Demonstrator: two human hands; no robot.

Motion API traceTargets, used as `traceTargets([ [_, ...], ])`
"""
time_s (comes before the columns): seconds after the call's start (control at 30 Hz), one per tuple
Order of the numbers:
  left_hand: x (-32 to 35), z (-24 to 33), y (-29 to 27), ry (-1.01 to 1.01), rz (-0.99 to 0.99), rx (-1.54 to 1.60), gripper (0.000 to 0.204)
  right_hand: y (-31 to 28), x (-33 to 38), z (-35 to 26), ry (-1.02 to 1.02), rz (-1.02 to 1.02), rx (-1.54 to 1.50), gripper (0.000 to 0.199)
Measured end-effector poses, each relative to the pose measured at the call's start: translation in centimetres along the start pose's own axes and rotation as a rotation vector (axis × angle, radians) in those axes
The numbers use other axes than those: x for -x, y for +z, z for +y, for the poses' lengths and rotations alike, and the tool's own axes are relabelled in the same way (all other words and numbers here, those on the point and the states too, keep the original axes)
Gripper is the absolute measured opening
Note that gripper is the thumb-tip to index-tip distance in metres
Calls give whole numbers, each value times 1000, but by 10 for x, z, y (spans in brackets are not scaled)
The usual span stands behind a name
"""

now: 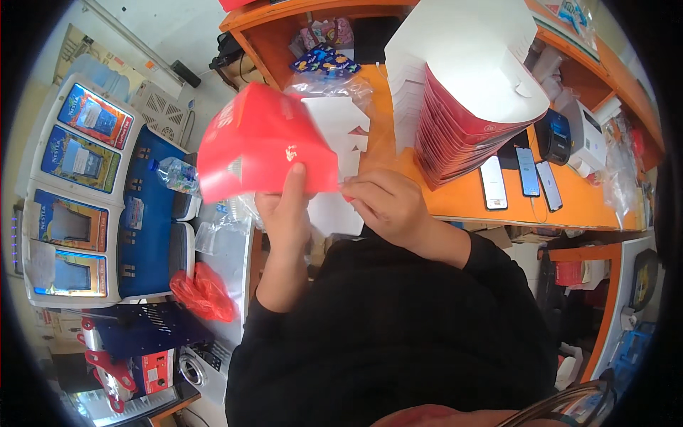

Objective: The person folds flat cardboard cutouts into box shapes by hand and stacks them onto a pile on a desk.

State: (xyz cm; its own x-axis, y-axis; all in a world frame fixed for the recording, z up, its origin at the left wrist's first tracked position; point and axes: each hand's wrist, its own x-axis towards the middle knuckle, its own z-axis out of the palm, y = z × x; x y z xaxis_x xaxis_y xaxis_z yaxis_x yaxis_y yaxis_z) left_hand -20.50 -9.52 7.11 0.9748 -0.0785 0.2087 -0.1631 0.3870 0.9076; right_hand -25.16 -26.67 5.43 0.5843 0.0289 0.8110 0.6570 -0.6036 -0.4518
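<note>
A red paperboard sheet (267, 146), likely a box blank with a small cut-out, is held up in front of me. My left hand (286, 206) grips its lower edge, thumb on the printed face and the other fingers behind it. At the sheet's lower right corner, my right hand (384, 203) pinches the edge between thumb and fingers. White flat card blanks (338, 135) with notched edges lie behind the sheet on the orange counter. To the right rises a tall nested stack of red and white paperboard food boxes (462, 128).
Three phones (527, 172) lie on the orange counter (455, 203), right of the stack, near a black card-reader-like device (553, 135). On the left stand a drink dispenser (78, 192), a plastic bottle (176, 176) and a red plastic bag (206, 292). Clear plastic wrap (334, 85) sits behind the blanks.
</note>
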Motion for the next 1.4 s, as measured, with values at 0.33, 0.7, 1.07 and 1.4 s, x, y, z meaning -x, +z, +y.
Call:
traceTargets([
  [0.33,-3,-5,-21,319,35,-217,23,-20,9,16,432,189,-434,11],
  [0.7,23,-25,-8,293,-136,-710,26,-9,1,-4,-83,-15,151,32],
  [1.07,23,-49,-28,302,-239,-701,24,3,-1,-2,58,-83,-119,20],
  [1.4,9,10,-36,329,-450,-1090,42,-24,-52,22,-206,-255,-161,20],
])
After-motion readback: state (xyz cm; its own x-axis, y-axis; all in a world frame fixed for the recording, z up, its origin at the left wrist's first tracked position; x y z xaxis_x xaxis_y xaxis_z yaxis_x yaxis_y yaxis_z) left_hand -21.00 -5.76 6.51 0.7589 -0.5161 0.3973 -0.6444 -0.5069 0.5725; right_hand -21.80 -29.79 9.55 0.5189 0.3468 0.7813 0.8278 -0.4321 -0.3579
